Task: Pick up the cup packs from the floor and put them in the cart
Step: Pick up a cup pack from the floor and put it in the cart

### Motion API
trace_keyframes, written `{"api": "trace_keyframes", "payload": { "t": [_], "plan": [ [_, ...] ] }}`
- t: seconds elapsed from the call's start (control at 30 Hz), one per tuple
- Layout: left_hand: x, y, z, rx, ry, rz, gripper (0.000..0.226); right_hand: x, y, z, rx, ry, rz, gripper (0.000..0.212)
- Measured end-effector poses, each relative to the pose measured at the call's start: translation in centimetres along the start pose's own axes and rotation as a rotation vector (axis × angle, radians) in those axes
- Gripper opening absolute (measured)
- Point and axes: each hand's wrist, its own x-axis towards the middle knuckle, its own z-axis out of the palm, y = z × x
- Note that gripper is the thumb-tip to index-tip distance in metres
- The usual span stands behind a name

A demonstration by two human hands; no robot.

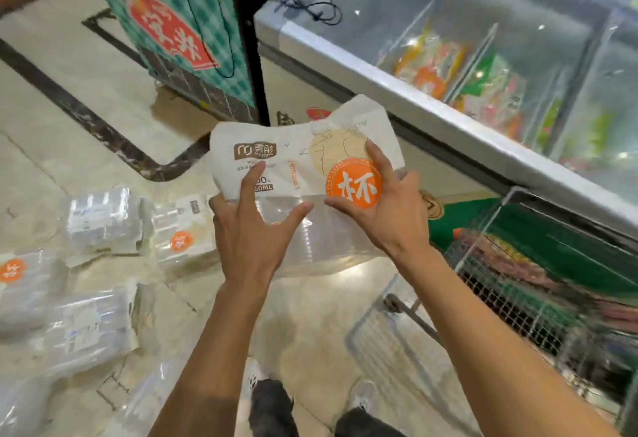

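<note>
Wire cart point(511, 284) holds packets; left hand point(248, 229) and right hand point(386, 209) grasp cup pack point(297, 167)

Two bare forearms, no sleeves, watch or rings in sight, ending in an ungloved left hand point(253, 229) and an ungloved right hand point(386, 209). Below, near the bottom edge, dark trousers point(272, 405) over pale grey-white lace-up trainers point(362, 398).
</note>
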Motion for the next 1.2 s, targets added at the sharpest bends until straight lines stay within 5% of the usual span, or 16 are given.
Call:
{"api": "trace_keyframes", "payload": {
  "t": [0.23, 0.47, 0.77, 1.2],
  "plan": [
    [-5.8, 15.2, 11.2, 0.006, -0.248, 0.272, 0.093, -2.6, 14.1, -14.4, -0.008, 0.145, 0.312, 0.109],
    [-8.3, 22.5, 23.8, 0.058, -0.512, 0.399, 0.097, -3.7, 25.8, -18.9, -0.035, 0.223, 0.6, 0.111],
    [-12.3, 22.5, 39.4, 0.222, -0.818, 0.468, 0.102, -5.7, 39.5, -16.2, -0.018, 0.234, 0.894, 0.111],
    [-16.1, 17.3, 48.0, 0.319, -0.733, 0.504, 0.098, -7.9, 48.4, -10.2, 0.081, 0.173, 0.953, 0.11]
  ]
}}
